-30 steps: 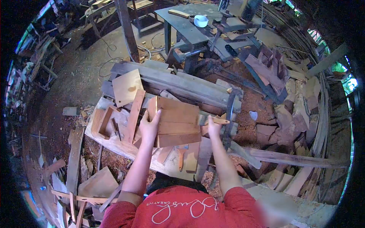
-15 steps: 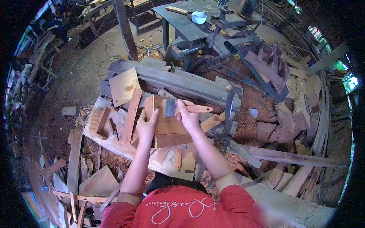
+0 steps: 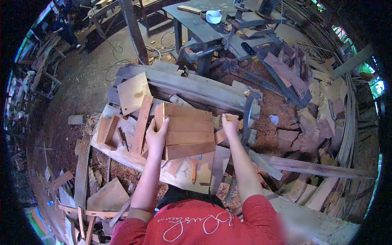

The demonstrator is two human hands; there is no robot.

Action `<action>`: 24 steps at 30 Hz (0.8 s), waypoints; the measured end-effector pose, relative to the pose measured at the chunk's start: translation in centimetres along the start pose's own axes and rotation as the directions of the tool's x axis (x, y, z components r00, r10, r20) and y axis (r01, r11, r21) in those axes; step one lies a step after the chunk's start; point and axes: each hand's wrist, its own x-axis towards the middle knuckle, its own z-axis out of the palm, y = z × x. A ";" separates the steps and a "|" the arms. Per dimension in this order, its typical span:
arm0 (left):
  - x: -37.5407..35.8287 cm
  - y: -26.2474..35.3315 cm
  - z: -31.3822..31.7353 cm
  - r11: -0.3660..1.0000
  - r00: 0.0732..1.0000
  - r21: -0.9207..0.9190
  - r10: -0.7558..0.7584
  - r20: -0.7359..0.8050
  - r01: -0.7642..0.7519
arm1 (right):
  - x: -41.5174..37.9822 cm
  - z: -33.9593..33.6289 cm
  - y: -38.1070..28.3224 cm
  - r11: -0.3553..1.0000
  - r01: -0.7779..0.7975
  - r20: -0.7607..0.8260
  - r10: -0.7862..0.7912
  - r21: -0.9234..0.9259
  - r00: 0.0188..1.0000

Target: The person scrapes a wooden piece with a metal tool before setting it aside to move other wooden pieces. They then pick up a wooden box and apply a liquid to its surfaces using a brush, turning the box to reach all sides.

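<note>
A slatted wooden box [image 3: 190, 124] rests on the workbench, tilted a little. My left hand [image 3: 155, 132] grips its left edge, thumb on the top face. Just past the box's right side, my right hand [image 3: 230, 126] is closed on a paintbrush [image 3: 232, 117]; only part of its wooden handle shows, and the bristles are hidden. Below the box lies an orange-handled tool [image 3: 193, 170] beside a wood block [image 3: 206, 167]. A long wooden strip [image 3: 142, 122] leans left of my left hand.
A pale square board [image 3: 134, 93] and a small open wooden frame [image 3: 111, 132] lie on the left of the workbench [image 3: 100, 141]. A curved metal clamp [image 3: 247, 116] stands to the right. Behind is a table [image 3: 192, 18] with a white bowl [image 3: 213, 16]. Scrap wood covers the floor.
My right hand has swept the paintbrush rightward off the box's top face to beyond its right end. My left hand has kept its hold on the box.
</note>
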 end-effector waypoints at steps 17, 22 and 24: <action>-1.7 1.5 0.1 0.997 0.999 0.072 -0.007 -0.049 0.011 | -3.5 2.4 -17.0 0.470 -0.409 0.428 0.071 0.782 0.901; -1.7 0.4 -0.4 0.999 0.999 0.008 -0.044 -0.016 0.044 | -2.1 2.4 -7.7 0.593 -0.472 0.316 0.354 0.652 0.880; -1.5 -0.8 -0.6 0.999 0.998 -0.006 -0.043 -0.038 0.043 | -1.0 1.8 -3.6 0.701 -0.446 0.246 0.374 0.557 0.894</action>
